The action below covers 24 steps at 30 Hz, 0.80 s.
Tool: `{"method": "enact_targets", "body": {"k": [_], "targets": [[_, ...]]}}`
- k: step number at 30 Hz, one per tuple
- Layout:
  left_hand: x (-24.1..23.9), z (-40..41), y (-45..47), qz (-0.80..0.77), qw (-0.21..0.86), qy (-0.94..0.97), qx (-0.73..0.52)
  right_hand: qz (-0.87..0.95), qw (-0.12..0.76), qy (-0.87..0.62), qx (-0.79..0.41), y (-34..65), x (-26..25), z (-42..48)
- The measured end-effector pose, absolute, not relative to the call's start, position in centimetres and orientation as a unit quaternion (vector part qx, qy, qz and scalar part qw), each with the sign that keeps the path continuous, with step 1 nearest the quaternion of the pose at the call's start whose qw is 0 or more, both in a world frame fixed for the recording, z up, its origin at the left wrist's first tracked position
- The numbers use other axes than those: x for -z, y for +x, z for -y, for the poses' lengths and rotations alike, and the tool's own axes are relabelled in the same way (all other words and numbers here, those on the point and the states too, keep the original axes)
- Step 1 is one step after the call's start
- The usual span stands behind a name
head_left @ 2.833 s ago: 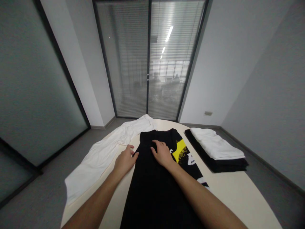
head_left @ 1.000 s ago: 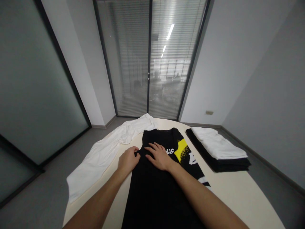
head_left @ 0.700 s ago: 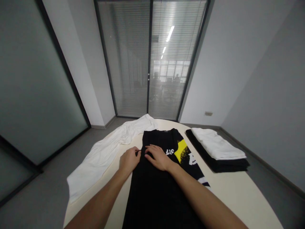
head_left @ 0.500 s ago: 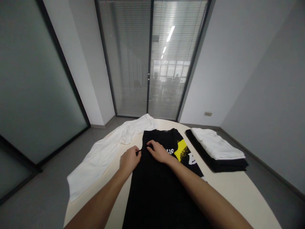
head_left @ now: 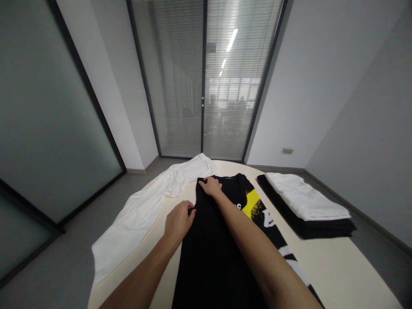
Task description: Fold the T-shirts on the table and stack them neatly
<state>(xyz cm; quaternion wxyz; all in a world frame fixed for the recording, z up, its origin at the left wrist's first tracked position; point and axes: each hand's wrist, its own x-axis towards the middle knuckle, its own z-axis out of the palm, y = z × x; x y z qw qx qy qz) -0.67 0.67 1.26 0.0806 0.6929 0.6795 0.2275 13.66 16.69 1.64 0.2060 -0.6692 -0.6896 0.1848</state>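
A black T-shirt [head_left: 212, 257] with a yellow and white print lies lengthwise on the table, its left part folded over the front so that some of the print is covered. My left hand [head_left: 179, 219] pinches the shirt's left edge between thumb and fingers, a little below the shoulder. At the upper left corner, near the neckline, my right hand [head_left: 211, 186] is closed on the shirt's fabric, with that forearm crossing over the shirt. Part of the print is hidden beneath the right forearm.
A white garment [head_left: 144, 206] lies spread along the left side of the pale round table [head_left: 350, 274]. On the right rests a stack of folded clothes, a white one [head_left: 305, 199] on top of black ones [head_left: 325, 229]. Behind the table stands a glass partition with blinds [head_left: 183, 107].
My right hand has moved up the shirt to its shoulder corner and closed there. My left hand keeps its pinch on the left edge. The view has shifted slightly.
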Motion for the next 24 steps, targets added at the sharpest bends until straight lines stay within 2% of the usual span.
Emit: {"method": "enact_targets", "body": {"k": [7,14,19,24], "targets": [[-1.7,-0.6,-0.4,-0.710,0.074,0.664,-0.223,0.675,0.217,-0.685,-0.167,13.0,-1.5,-17.9],[-1.5,-0.6,-0.4,-0.685,0.051,0.696,-0.209,0.738,0.242,-0.625,-0.073,12.6,-1.7,-14.8],[-1.8,-0.4,-0.1,-0.690,0.048,0.697,-0.188,0.795,0.190,-0.570,-0.081,12.0,-1.1,-13.0],[-1.8,-0.2,0.0,-0.696,0.096,0.669,-0.242,0.806,0.155,-0.558,-0.123,12.2,-0.7,-12.4]]}}
